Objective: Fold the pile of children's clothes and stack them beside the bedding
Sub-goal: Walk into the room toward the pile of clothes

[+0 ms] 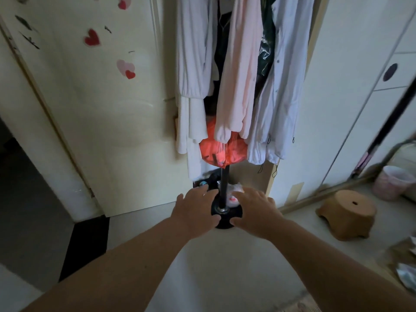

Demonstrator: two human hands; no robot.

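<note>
Both my arms stretch forward toward a coat stand. My left hand (195,210) and my right hand (255,210) are spread open, palms down, on either side of the stand's black pole (224,185) above its round black base (234,213). Neither hand holds anything. White, pale pink and light blue garments (238,86) hang from the stand, with a red plastic bag (221,149) beneath them. No pile of children's clothes or bedding is in view.
A cream door (101,109) with red and pink heart stickers stands at the left, beside a dark doorway. A brown plastic stool (347,213) and a pink bin (391,183) sit on the floor at the right, near white wardrobe doors (360,86).
</note>
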